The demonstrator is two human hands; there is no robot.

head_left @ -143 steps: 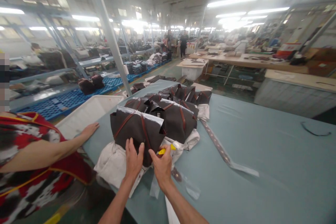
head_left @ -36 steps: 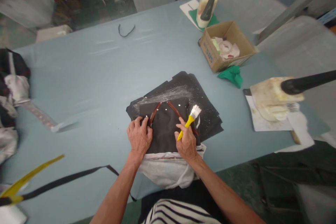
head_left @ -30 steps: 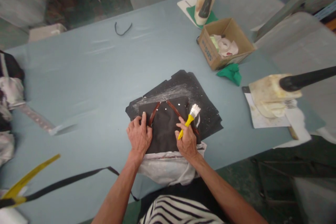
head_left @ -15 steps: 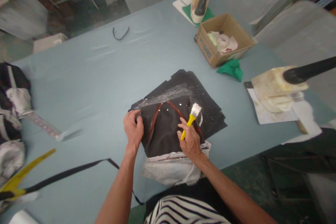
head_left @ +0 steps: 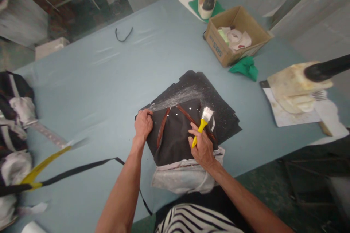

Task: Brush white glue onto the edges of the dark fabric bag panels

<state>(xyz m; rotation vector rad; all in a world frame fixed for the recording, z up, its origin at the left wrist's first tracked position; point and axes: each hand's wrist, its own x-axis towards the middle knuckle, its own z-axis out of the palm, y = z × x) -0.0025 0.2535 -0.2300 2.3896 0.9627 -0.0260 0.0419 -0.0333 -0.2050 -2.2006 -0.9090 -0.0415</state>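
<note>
A blue-grey counter [head_left: 95,91] spreads before me. Black sheets [head_left: 218,96], smeared whitish, lie on it, showing beyond and right of the dark bag piece [head_left: 175,138], which rests partly on them. Pale cloth [head_left: 186,180] sticks out at the bag piece's near edge; a cardboard box [head_left: 218,49] stands well beyond its right side. My left hand [head_left: 143,123] bends its fingers at its far left corner; whether they pinch, I can't tell. At its right side, my right hand [head_left: 202,145] is curled round a yellow brush [head_left: 202,125].
</note>
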